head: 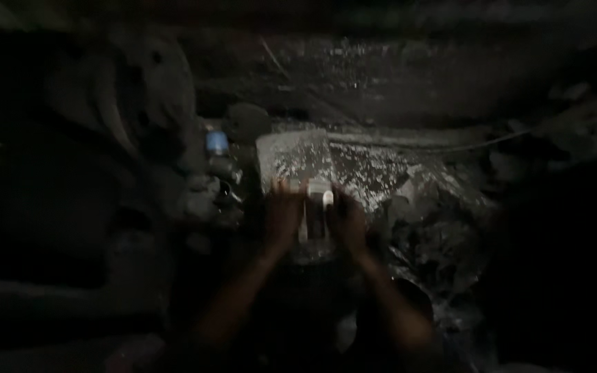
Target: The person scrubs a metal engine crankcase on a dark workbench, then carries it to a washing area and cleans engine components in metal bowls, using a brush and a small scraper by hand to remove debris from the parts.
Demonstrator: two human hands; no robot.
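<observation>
Both forearms come up from the bottom edge of the dim view and meet at the middle. The left hand (283, 215) and the right hand (349, 220) close in from either side on a small pale block (318, 200), the left fingers (279, 188) curled over its left edge and the right fingers pressed to its right side. Each hand is wrapped around the block, so the grip is a closed, two-handed hold; how tightly they press cannot be told in this light. The block stands upright between the palms (its top is the brightest spot in the frame), and it sits just in front of a larger grey slab (293, 157) with a speckled, wet-looking face.

Right of the hands lies a heap of dark rubble (437, 235), its lumps glinting here and there. To the left, near the slab, a bottle (217, 143) with a pale blue cap stands among dark lumps. Further left, a big rounded dark shape (139, 97) fills the corner; what it is cannot be made out. Beyond the slab a rough wall (381, 76) runs across the top, and a thin wire (478, 144) crosses the ground at the right
</observation>
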